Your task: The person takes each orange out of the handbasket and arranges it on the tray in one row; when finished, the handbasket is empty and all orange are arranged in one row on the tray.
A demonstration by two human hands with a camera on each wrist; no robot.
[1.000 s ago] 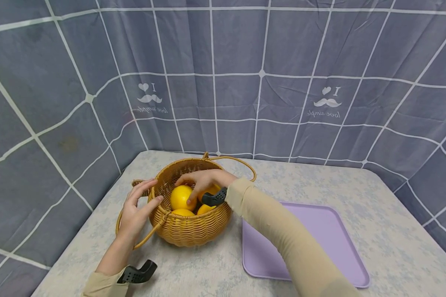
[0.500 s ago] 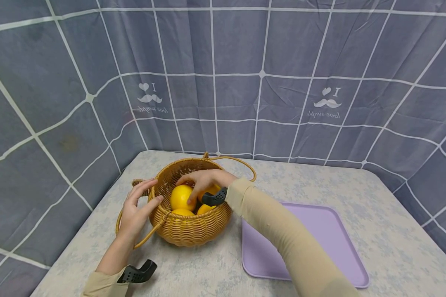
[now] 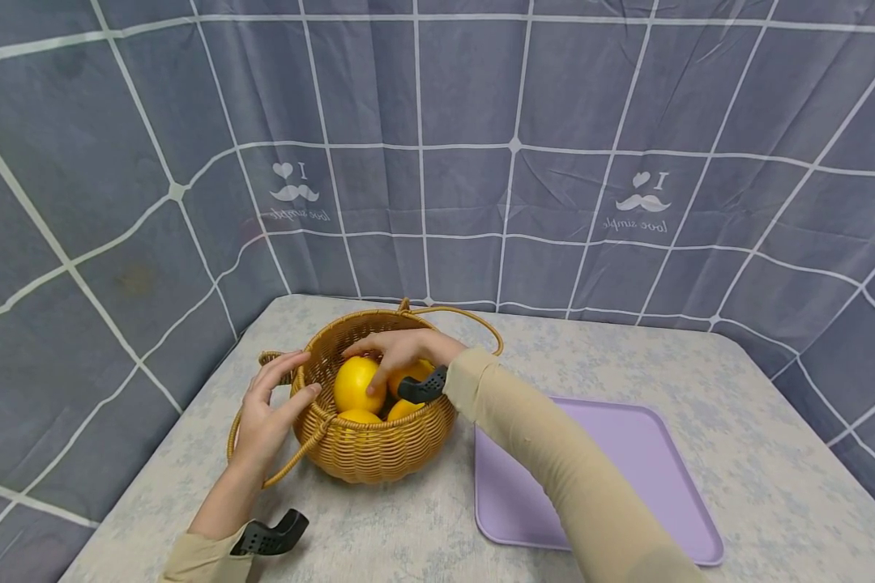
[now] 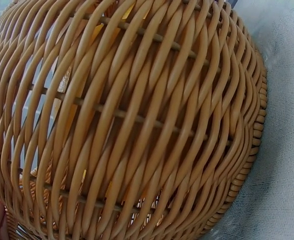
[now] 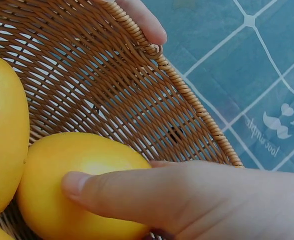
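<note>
A round wicker basket (image 3: 379, 453) with several yellow-orange fruits that look like oranges stands on the table. My left hand (image 3: 266, 417) holds its left rim, thumb and fingertips at the edge; part of this hand shows at the lower left of the left wrist view. Inside the basket my right hand (image 3: 401, 352) grips one orange (image 3: 355, 387), its thumb lying across the fruit (image 5: 81, 155) in the right wrist view. The far-side fingers are mostly hidden. Beside it lies another orange (image 5: 1, 135), and one more orange (image 3: 360, 416) sits near the front rim.
To the right of the basket lies a flat purple tray (image 3: 627, 453), partly covered by the right sleeve (image 3: 554, 445). A wicker handle (image 3: 481, 320) leans out at the back right. A grey-blue checked curtain (image 3: 467, 194) hangs behind the table.
My right hand and the orange in it have risen very slightly inside the basket. The left hand, the basket and the tray stay where they were.
</note>
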